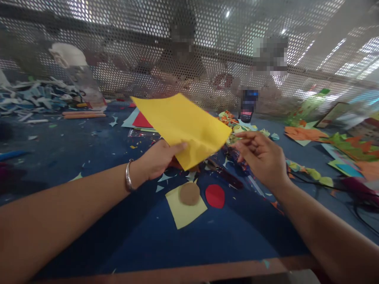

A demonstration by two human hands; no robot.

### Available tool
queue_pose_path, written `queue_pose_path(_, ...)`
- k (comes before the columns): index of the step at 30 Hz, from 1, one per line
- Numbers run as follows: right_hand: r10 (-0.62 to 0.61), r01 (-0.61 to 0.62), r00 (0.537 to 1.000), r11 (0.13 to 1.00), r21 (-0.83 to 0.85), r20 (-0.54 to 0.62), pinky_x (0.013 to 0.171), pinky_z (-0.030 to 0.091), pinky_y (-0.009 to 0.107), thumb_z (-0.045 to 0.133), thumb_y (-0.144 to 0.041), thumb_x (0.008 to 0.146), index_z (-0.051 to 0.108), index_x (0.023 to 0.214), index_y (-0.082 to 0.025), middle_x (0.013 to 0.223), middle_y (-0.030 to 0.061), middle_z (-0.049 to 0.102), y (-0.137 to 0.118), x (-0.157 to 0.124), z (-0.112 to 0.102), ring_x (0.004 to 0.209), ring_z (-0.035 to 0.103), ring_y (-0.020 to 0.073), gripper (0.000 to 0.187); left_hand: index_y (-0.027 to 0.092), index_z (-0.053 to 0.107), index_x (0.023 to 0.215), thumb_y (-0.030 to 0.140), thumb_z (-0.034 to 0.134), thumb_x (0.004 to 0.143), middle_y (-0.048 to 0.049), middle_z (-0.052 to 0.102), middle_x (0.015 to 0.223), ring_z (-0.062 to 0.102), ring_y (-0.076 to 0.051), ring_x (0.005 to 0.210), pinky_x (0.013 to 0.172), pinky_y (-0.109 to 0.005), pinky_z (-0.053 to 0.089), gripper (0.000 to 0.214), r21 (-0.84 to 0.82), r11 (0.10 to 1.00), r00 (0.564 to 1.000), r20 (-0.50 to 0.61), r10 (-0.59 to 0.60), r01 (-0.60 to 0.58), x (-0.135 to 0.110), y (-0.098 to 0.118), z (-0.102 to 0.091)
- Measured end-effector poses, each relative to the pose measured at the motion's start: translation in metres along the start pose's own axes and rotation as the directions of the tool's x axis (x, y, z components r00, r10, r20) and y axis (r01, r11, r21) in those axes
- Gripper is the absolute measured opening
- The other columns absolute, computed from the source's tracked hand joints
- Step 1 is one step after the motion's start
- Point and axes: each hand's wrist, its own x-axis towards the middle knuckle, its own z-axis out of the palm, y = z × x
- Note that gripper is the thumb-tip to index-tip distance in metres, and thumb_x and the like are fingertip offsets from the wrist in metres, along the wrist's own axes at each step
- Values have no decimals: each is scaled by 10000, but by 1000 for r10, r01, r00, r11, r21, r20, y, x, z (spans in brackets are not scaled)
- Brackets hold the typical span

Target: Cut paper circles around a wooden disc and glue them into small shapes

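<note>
A yellow sheet of paper is raised above the table, tilted, with one corner pointing down. My left hand is closed on its lower left edge, thumb on top; the fingers beneath are hidden. Close to the sheet's right corner is my right hand, its fingers bent and its thumb and index fingertip slightly apart, with nothing visible between them. Below the sheet, a brown paper circle lies on a pale yellow paper square. To their right rests a red paper circle.
Coloured paper lies stacked behind the yellow sheet. A phone stands upright farther back. At left are a heap of paper strips and a clear bottle. Orange paper and a cable lie at right.
</note>
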Motion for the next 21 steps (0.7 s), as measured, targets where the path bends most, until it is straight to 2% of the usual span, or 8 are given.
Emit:
queue_pose_path(2,-8,11,999,999,-47,54,539,498,248,622,-361,914,617,1125,-225,872,14,666,-1,-2,1,572,612,113,252,191,677,1150,264,647,896,-96,741,1143,717,-226,894,573,-261,578,266,-52,993,986,-134,100,-108,7,1,-2)
queue_pose_path(4,-21,48,980,990,-133,198,539,476,239,617,-350,913,645,1059,-222,797,1,656,-2,-5,2,566,590,111,197,204,656,1158,284,624,918,-77,739,1126,711,-216,917,568,-238,563,255,-75,980,956,-244,162,-185,13,4,-4)
queue_pose_path(6,-39,134,916,968,-214,400,559,457,236,604,-337,920,669,963,-216,741,-3,654,-4,-8,2,578,581,113,144,193,653,1134,313,609,932,-71,737,1092,707,-215,919,593,-251,570,239,-81,970,932,-307,193,-227,16,6,-5)
queue_pose_path(8,-39,232,820,935,-269,571,583,444,238,593,-317,925,671,907,-207,740,3,658,-7,-11,4,610,586,121,137,167,671,1062,342,609,934,-76,737,1033,705,-213,906,657,-281,588,225,-78,968,924,-325,201,-238,17,5,-4)
queue_pose_path(10,-23,300,751,902,-310,660,593,430,240,586,-285,920,660,902,-197,770,12,664,-11,-14,5,638,589,129,117,143,688,971,347,624,924,-83,733,967,703,-205,871,712,-305,597,219,-72,968,922,-327,206,-242,16,1,-2)
queue_pose_path(12,6,327,721,879,-347,693,587,413,240,568,-255,916,647,904,-193,785,17,666,-13,-16,5,637,581,131,101,134,695,901,315,620,920,-90,729,932,697,-190,825,715,-311,600,197,-67,969,928,-310,206,-237,15,-3,0)
queue_pose_path(17,79,322,724,840,-437,685,569,378,248,526,-226,910,643,888,-192,749,17,663,-15,-17,3,606,563,136,124,131,686,777,217,628,883,-96,714,902,671,-172,737,649,-313,605,148,-36,978,959,-210,192,-204,16,-12,1)
queue_pose_path(21,16,335,761,846,-414,649,588,390,256,540,-249,925,660,940,-184,789,25,669,-18,-22,5,628,571,140,138,131,668,746,219,654,850,-96,708,957,652,-170,743,659,-334,610,138,3,982,972,-144,185,-187,15,-15,1)
